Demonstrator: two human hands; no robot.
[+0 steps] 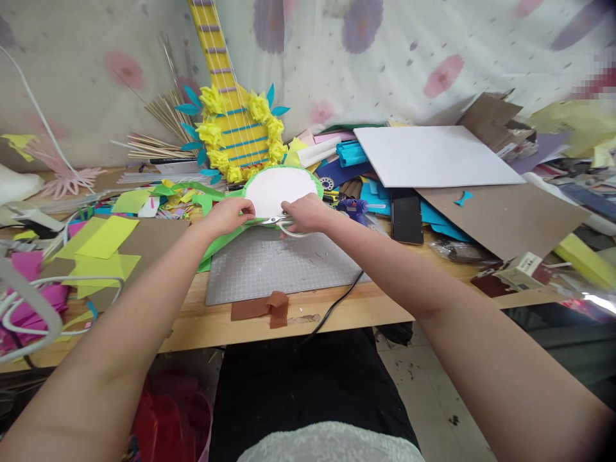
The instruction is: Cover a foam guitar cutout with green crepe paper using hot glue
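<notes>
A white rounded panel (279, 186) with a green paper rim lies in front of me on the desk. My left hand (230, 215) pinches the green paper (219, 242) along the panel's near left edge. In my right hand (305, 213) are scissors (273, 221) with pale handles, their blades pointing left along the near green rim, close to my left fingertips. Whether the blades are parted is too small to tell. Beneath the near edge lies a grey gridded cutting mat (283, 269).
Behind the panel leans a yellow paper guitar (235, 128) with yellow flowers. A blue glue gun (353, 206), a phone (407, 215) and a white board (433, 157) lie to the right. Yellow paper sheets (108, 237) cover the left; a brown scrap (262, 308) is near the front edge.
</notes>
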